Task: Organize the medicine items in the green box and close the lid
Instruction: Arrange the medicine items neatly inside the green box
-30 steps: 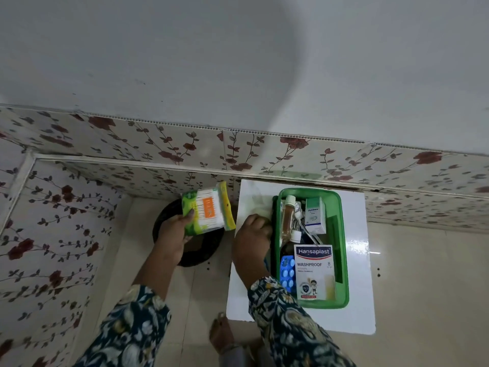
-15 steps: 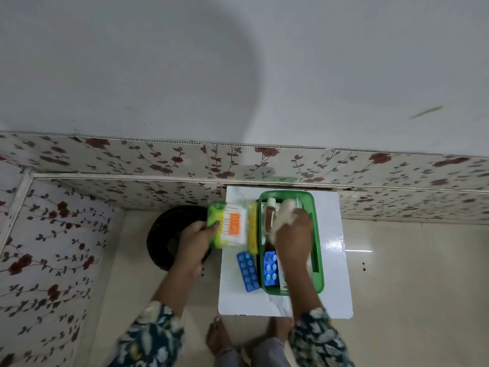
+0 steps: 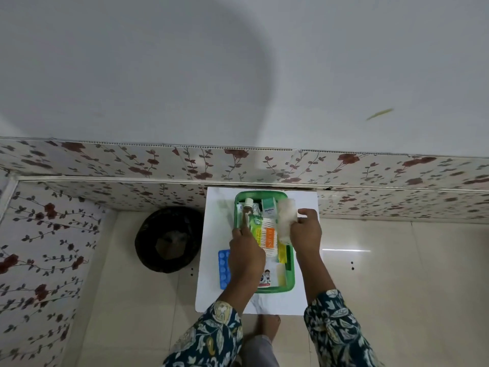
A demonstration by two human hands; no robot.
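Inside the green box [image 3: 290,271] on the white table [image 3: 307,300], the left hand [image 3: 244,256] has just laid the cotton-bud pack [image 3: 267,238], fingers still pinching it, while the right hand [image 3: 305,233] grips a white wad [image 3: 285,221], leaving the blue blister strip [image 3: 223,268] outside.

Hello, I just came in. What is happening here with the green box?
A person is packing medicine items into the open green box on a white board on the floor. The left hand lays a pack of cotton buds into the box. The right hand holds a white wad, maybe cotton, at the box's right edge. A blue blister pack lies outside the box, on the board. No lid is visible.
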